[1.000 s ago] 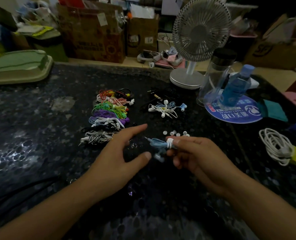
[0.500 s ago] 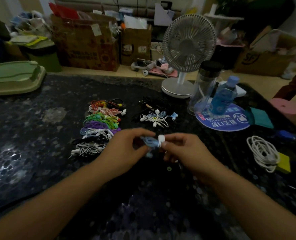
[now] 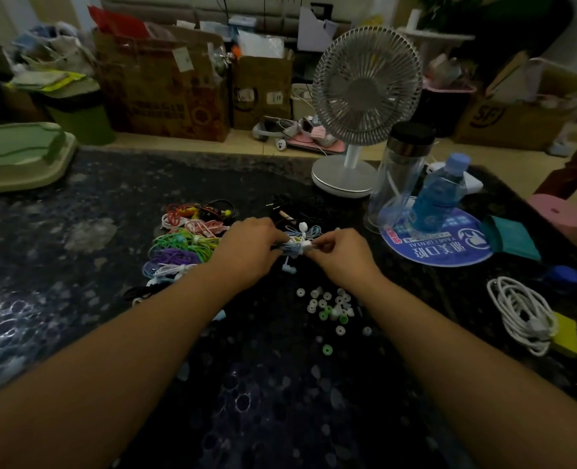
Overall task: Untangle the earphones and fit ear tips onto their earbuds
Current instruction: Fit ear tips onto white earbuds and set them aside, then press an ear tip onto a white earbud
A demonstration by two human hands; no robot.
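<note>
Both my hands meet over the dark table on a bundled light-blue earphone tied with a white wrap. My left hand grips its left end. Its right end, near the white wrap, is pinched by my right hand. One blue earbud dangles below the bundle. Just behind the hands lies another blue-white earphone tangle. Several loose white and green ear tips are scattered on the table in front of my right hand. A row of coloured earphone bundles lies left of my left hand.
A white desk fan, a clear flask and a blue bottle on a round blue mat stand at the back right. A coiled white cable lies by a yellow block at right. A green tray sits far left.
My left hand closed onto the blue bundle, which only the right held before. Both hands moved away from me with it, uncovering the ear tips. The view tilted up.
</note>
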